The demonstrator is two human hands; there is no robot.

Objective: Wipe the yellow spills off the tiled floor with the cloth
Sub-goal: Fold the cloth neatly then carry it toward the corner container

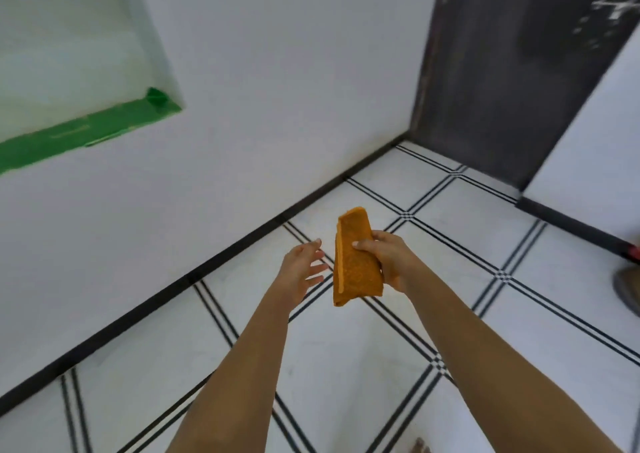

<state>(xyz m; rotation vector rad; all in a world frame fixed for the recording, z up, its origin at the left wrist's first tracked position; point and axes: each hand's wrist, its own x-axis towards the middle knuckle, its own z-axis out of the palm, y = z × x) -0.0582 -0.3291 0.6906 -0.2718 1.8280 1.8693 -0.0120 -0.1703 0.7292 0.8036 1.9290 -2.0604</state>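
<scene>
A folded orange cloth (355,262) is held up in the air above the floor, gripped along its right edge by my right hand (388,262). My left hand (301,272) hovers just left of the cloth with fingers spread, a small gap between fingertips and fabric. Below lies the white tiled floor (346,355) with thin black double lines. No yellow spill shows on the visible tiles.
A white wall (259,106) with a black skirting strip runs along the left. A recess with a green ledge (79,133) sits upper left. A dark door (512,71) stands at the back right. A red-and-black object (632,253) and a brownish object (628,288) lie at the right edge.
</scene>
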